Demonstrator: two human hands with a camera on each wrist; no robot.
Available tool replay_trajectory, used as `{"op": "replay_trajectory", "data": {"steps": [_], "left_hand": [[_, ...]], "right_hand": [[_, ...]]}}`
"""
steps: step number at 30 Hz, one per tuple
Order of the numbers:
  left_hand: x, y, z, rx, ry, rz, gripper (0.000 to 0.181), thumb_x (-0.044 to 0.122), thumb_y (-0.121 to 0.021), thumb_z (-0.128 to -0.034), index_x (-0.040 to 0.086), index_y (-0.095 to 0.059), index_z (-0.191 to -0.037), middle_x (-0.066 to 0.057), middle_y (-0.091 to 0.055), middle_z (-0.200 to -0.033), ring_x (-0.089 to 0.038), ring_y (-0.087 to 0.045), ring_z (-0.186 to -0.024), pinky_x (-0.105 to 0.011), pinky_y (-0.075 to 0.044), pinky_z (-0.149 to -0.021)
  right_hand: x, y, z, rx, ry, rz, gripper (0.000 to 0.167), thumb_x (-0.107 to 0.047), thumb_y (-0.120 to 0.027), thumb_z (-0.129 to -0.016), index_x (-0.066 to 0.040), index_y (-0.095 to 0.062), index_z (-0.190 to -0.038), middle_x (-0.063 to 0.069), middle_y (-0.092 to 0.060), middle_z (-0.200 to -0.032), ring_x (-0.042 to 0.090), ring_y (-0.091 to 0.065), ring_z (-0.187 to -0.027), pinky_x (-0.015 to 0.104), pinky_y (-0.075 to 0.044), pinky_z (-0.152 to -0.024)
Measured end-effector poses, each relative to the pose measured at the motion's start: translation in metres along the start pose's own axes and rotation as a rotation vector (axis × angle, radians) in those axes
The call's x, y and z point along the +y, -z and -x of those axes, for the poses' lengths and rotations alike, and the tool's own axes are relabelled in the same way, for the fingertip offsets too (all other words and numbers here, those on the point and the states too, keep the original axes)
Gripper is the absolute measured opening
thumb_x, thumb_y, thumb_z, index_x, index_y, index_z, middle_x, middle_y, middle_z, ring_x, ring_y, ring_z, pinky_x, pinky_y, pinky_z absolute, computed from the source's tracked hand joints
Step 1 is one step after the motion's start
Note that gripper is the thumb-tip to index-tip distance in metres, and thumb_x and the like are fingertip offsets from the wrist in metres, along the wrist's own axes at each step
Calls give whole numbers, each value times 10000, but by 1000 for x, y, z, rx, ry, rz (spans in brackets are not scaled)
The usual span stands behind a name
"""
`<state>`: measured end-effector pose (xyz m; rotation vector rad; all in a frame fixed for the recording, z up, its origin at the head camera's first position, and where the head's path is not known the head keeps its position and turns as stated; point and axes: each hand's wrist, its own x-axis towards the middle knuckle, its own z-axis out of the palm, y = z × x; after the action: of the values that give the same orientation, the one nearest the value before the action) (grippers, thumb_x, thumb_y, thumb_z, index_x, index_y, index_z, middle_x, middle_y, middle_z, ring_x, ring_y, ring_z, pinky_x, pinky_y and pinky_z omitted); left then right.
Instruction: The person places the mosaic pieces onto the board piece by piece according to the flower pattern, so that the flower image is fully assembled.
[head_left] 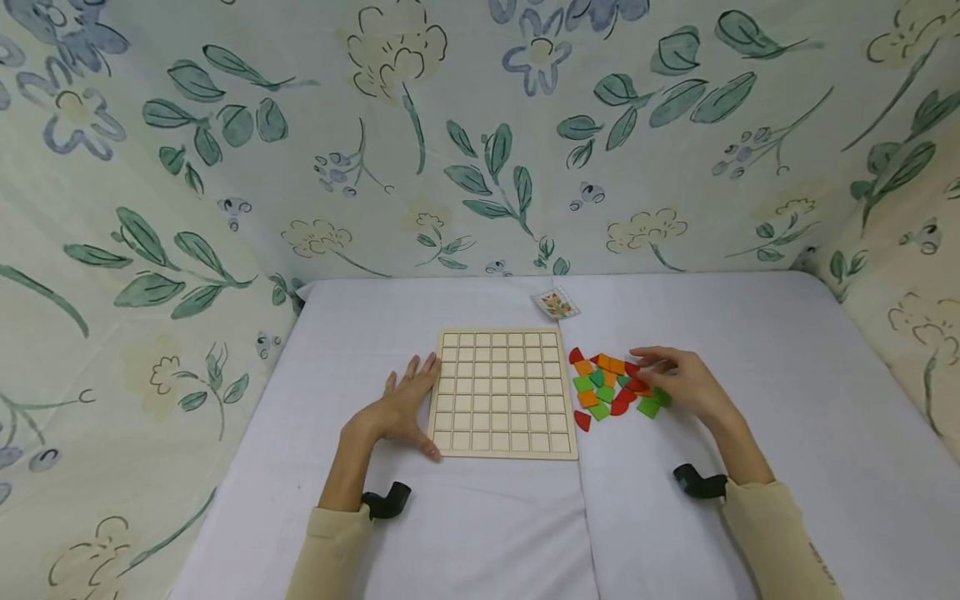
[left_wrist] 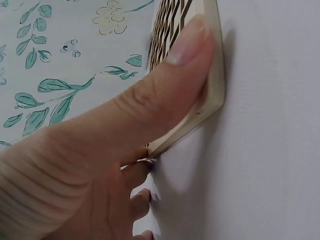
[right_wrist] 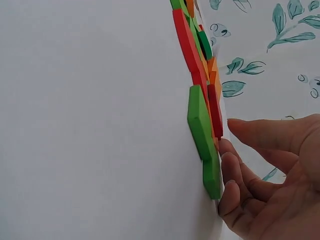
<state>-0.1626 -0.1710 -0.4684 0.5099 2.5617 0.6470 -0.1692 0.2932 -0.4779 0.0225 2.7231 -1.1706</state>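
Observation:
A pale wooden board [head_left: 506, 393] with a grid of square recesses lies flat on the table. My left hand [head_left: 397, 408] rests against its left side, fingers spread; the thumb [left_wrist: 192, 47] lies over the near left corner in the left wrist view. Right of the board is a loose cluster of thin pieces: red rounded wedges [head_left: 582, 421], orange squares [head_left: 587, 399] and green squares [head_left: 648, 407]. Over the cluster's right side is my right hand [head_left: 686, 385], fingers loosely bent. The right wrist view shows its thumb apart from the fingers, nothing visible between, fingertips beside a green piece [right_wrist: 212, 177].
A small card [head_left: 557, 303] with a colourful picture, seemingly in a clear wrapper, lies behind the board. White cloth [head_left: 480, 533] covers the table, with a seam running front to back. Floral fabric [head_left: 480, 150] hangs behind and at both sides.

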Motion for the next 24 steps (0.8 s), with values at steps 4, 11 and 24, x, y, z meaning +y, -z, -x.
{"op": "replay_trajectory", "data": {"steps": [4,11,24], "left_hand": [[0,1,0,5,-7,5,1545,380,-1032,-526,53,-39,-1663,-115,37,-1754,-381,115,-1619,-659,55,-1291],[0,1,-1,-4,-12,-3,1550,403,-1025,-529,64,-27,-1665,-106,47,-1755,-374,125,-1619,-654,60,-1291],[-1,0,-1,1,-8,-7,1549,409,-1024,-525,64,-35,-1666,-104,38,-1756,-371,117,-1621,-649,54,-1295]], "right_hand": [[3,2,-2,-1,-13,2,395,-93,-628,-1016,-66,-625,-1411,246,-631,-1329,305,-545,-1038,181,-516,-708],[7,1,-1,10,-29,8,358,-79,-636,-1008,-43,-659,-1363,235,-637,-1222,288,-507,-989,190,-470,-666],[6,-4,-5,7,27,60,354,-79,-658,-995,-71,-682,-1347,192,-604,-1129,259,-480,-908,255,-416,-673]]}}
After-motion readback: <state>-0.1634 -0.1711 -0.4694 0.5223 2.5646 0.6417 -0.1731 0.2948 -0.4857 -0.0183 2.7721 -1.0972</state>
